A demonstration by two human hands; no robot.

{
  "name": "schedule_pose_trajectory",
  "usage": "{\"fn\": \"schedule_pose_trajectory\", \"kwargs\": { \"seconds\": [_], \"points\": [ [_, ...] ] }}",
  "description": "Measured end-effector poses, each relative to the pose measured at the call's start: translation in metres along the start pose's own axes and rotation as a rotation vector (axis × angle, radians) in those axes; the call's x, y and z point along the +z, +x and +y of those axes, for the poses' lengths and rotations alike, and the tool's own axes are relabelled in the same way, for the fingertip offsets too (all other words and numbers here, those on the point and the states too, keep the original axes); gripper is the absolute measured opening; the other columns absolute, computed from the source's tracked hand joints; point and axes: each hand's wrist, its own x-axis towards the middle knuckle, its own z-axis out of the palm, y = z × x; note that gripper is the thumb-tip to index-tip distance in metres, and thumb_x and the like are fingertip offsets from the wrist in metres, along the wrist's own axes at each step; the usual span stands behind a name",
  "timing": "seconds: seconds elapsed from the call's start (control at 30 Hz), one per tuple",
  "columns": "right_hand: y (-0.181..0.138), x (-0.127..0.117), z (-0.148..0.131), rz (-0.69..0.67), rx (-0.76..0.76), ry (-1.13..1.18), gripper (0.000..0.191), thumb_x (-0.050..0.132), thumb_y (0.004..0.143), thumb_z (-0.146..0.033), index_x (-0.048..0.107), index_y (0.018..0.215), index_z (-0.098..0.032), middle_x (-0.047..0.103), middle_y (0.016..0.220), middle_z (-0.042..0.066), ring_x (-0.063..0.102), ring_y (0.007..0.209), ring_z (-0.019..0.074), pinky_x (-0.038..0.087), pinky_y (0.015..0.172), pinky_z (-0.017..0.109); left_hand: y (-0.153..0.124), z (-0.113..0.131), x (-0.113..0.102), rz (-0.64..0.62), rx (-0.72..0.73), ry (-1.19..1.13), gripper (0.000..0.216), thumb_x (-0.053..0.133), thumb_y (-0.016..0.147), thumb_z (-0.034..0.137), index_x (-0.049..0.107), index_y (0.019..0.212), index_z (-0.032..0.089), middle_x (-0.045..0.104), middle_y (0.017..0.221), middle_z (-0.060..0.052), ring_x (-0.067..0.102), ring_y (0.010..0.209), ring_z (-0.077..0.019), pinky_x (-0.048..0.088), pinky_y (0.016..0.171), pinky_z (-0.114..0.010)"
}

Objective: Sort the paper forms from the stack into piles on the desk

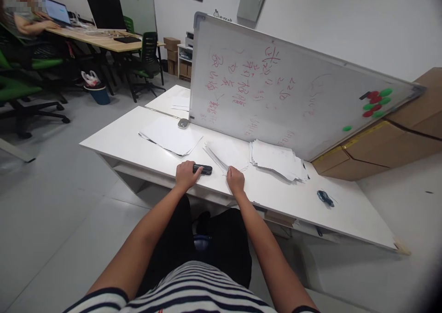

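My left hand rests near the front edge of the white table, fingers curled round a small black stapler that lies flat on the top. My right hand is just to its right, fingers pinched on the near corner of a thin sheaf of white papers lying in front of me. Both forearms reach in from below.
A loose pile of white sheets lies to the right, another sheet stack to the left. A whiteboard with red writing leans along the table's back. A dark blue object sits right. Another person sits at a far desk.
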Motion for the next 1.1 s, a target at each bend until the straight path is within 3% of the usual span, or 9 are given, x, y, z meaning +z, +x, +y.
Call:
{"fn": "schedule_pose_trajectory", "kwargs": {
  "seconds": [0.17, 0.37, 0.5, 0.67, 0.8, 0.87, 0.93, 1.03, 1.1],
  "points": [
    [0.002, -0.003, 0.003, 0.001, -0.040, 0.169, 0.019, 0.048, 0.087, -0.024, 0.066, 0.085, -0.018, 0.069, 0.105, 0.010, 0.056, 0.112, 0.0247, 0.040, 0.096, 0.040, 0.000, 0.000, -0.001, -0.014, -0.003, 0.001, 0.042, 0.038, 0.089, 0.055, 0.058, 0.101, 0.020, 0.062, 0.096, -0.011, 0.055, 0.095, -0.0268, 0.037, 0.084, -0.039],
    [0.010, -0.006, 0.010, -0.112, 0.154, 0.358, 0.015, 0.054, 0.082, -0.029, 0.063, 0.072, -0.021, 0.065, 0.119, 0.007, 0.048, 0.124, 0.0268, 0.033, 0.104, 0.046, 0.001, -0.001, 0.003, -0.011, 0.000, 0.018, 0.042, 0.038, 0.089, 0.055, 0.058, 0.098, 0.019, 0.062, 0.095, -0.012, 0.055, 0.095, -0.0271, 0.036, 0.084, -0.039],
    [0.012, -0.008, 0.008, -0.124, 0.223, 0.411, 0.025, 0.043, 0.089, -0.035, 0.062, 0.090, -0.021, 0.066, 0.115, 0.009, 0.055, 0.114, 0.0251, 0.035, 0.101, 0.044, 0.003, 0.000, 0.004, -0.010, -0.004, 0.024, 0.041, 0.038, 0.089, 0.055, 0.058, 0.095, 0.019, 0.062, 0.092, -0.011, 0.055, 0.093, -0.0269, 0.037, 0.084, -0.040],
    [0.011, -0.010, 0.006, -0.084, 0.394, 0.364, 0.040, 0.025, 0.095, -0.045, 0.053, 0.104, -0.019, 0.065, 0.086, 0.009, 0.059, 0.080, 0.0249, 0.043, 0.072, 0.035, 0.003, -0.002, 0.006, -0.001, 0.000, -0.011, 0.041, 0.040, 0.089, 0.054, 0.058, 0.098, 0.019, 0.062, 0.092, -0.011, 0.056, 0.093, -0.0277, 0.038, 0.084, -0.041],
    [0.012, -0.009, 0.007, -0.085, 0.508, 0.399, 0.041, 0.020, 0.095, -0.047, 0.048, 0.109, -0.020, 0.060, 0.076, 0.006, 0.055, 0.070, 0.0246, 0.039, 0.064, 0.031, 0.001, 0.003, 0.000, 0.059, 0.015, -0.061, 0.040, 0.043, 0.088, 0.050, 0.056, 0.109, 0.018, 0.062, 0.107, -0.013, 0.054, 0.106, -0.0287, 0.037, 0.091, -0.043],
    [0.013, -0.008, 0.008, -0.082, 0.527, 0.428, 0.039, 0.022, 0.094, -0.047, 0.048, 0.107, -0.021, 0.059, 0.074, 0.005, 0.055, 0.068, 0.0245, 0.038, 0.064, 0.031, 0.005, 0.015, -0.004, 0.097, 0.116, -0.076, 0.038, 0.045, 0.088, 0.046, 0.055, 0.114, 0.019, 0.060, 0.117, -0.013, 0.050, 0.116, -0.0275, 0.032, 0.100, -0.044],
    [0.014, -0.007, 0.011, -0.065, 0.541, 0.451, 0.037, 0.024, 0.094, -0.047, 0.048, 0.105, -0.022, 0.059, 0.074, 0.005, 0.055, 0.069, 0.0242, 0.038, 0.066, 0.031, 0.015, 0.036, -0.004, 0.029, 0.294, -0.084, 0.034, 0.046, 0.089, 0.042, 0.056, 0.114, 0.021, 0.060, 0.121, -0.010, 0.049, 0.119, -0.0247, 0.028, 0.106, -0.043],
    [0.016, -0.006, 0.015, -0.023, 0.594, 0.489, 0.035, 0.025, 0.093, -0.047, 0.048, 0.104, -0.023, 0.060, 0.078, 0.004, 0.056, 0.074, 0.0237, 0.040, 0.070, 0.031, 0.040, 0.073, 0.008, -0.322, 0.583, -0.060, 0.032, 0.045, 0.089, 0.039, 0.058, 0.115, 0.025, 0.062, 0.119, -0.005, 0.053, 0.113, -0.0201, 0.036, 0.099, -0.036],
    [0.017, -0.005, 0.017, -0.006, 0.631, 0.520, 0.034, 0.026, 0.093, -0.047, 0.048, 0.104, -0.023, 0.061, 0.083, 0.005, 0.056, 0.079, 0.0234, 0.041, 0.073, 0.031, 0.059, 0.092, 0.021, -0.500, 0.639, 0.041, 0.036, 0.048, 0.087, 0.043, 0.060, 0.115, 0.023, 0.056, 0.129, -0.007, 0.050, 0.119, -0.0232, 0.040, 0.095, -0.036]
  ]
}}
